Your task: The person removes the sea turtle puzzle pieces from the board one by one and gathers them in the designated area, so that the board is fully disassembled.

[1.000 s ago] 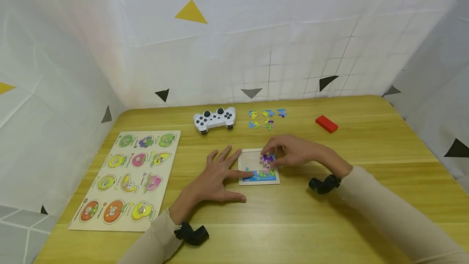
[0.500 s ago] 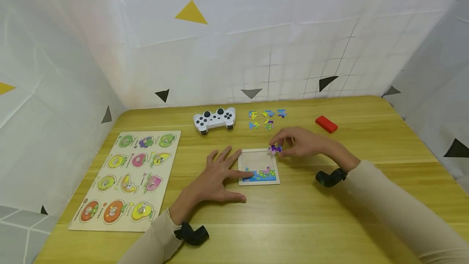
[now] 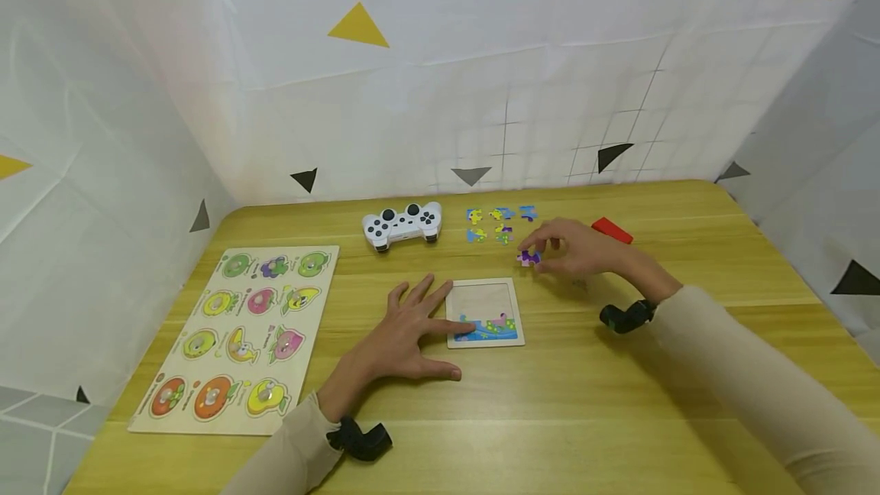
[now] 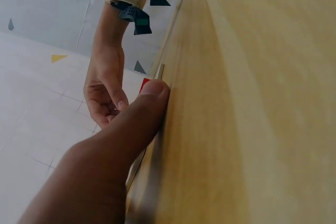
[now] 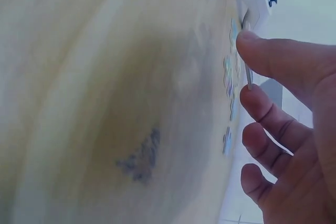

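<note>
My left hand (image 3: 406,334) lies with spread, straight fingers at the left side of a small square jigsaw tray (image 3: 484,299); one finger rests on its assembled blue strip. A pink and green area (image 3: 502,322) shows at the tray's lower right. Up and right of the tray, my right hand (image 3: 580,248) pinches a purple puzzle piece (image 3: 528,258) between thumb and fingertips. In the right wrist view that puzzle piece (image 5: 249,74) appears edge-on, above the table. The left thumb (image 4: 136,119) is extended in the left wrist view.
Several loose puzzle pieces (image 3: 476,235) lie behind the tray. A white game controller (image 3: 402,225) is to their left, a red block (image 3: 612,231) to their right. On the left lies a wooden fruit board (image 3: 234,342). A white curtain (image 3: 440,98) stands beyond the table.
My right hand has lifted the purple piece out of the tray and carried it up and right, toward the loose pieces. The left hand has stayed in place.
</note>
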Tool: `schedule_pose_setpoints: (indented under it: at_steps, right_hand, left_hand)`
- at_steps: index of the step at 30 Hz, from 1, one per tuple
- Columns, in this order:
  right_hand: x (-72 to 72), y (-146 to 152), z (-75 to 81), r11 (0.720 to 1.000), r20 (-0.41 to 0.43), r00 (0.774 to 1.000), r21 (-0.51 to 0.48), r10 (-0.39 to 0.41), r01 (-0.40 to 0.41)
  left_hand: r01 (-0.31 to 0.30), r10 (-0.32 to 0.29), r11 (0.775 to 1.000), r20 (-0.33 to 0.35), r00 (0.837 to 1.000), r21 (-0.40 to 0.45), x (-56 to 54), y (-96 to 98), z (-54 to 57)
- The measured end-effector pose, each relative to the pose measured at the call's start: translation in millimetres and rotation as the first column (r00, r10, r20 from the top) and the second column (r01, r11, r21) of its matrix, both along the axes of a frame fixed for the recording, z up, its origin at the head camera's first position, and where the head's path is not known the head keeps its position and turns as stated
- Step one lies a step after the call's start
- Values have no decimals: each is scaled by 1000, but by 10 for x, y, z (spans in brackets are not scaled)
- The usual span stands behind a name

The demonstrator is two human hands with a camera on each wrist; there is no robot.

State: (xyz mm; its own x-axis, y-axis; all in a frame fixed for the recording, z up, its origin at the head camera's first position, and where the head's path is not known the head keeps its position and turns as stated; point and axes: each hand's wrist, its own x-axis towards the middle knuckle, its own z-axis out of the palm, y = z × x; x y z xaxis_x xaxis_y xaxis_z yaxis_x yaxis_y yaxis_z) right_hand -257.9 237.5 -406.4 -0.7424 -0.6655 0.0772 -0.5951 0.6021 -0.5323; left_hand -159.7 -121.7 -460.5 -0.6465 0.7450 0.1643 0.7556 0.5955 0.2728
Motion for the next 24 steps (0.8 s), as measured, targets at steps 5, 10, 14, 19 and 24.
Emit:
schedule_pose_setpoints:
  at_steps: [5, 10, 14, 19, 24]
  right_hand:
    - [-83, 17, 38, 1000, -37, 999, 1, 1, -1]
    - [-160, 2, 42, 1000, -73, 997, 14, 3, -2]
    - [-212, -1, 25, 997, -86, 996, 65, -24, 30]
    - [-268, -5, 10, 988, -86, 993, 126, -81, 92]
    - [-305, 5, 21, 978, -78, 990, 163, -117, 128]
  left_hand:
    - [-1, 1, 1000, 8, 1000, 0, -4, -7, -11]
    - [2, -2, 1000, 9, 1000, 4, -4, -12, -8]
    - [4, -4, 1000, 8, 1000, 9, -3, -14, -13]
    - [-1, 1, 1000, 11, 1000, 10, 1, -13, -19]
    - [-3, 3, 1000, 11, 1000, 6, -1, -8, -15]
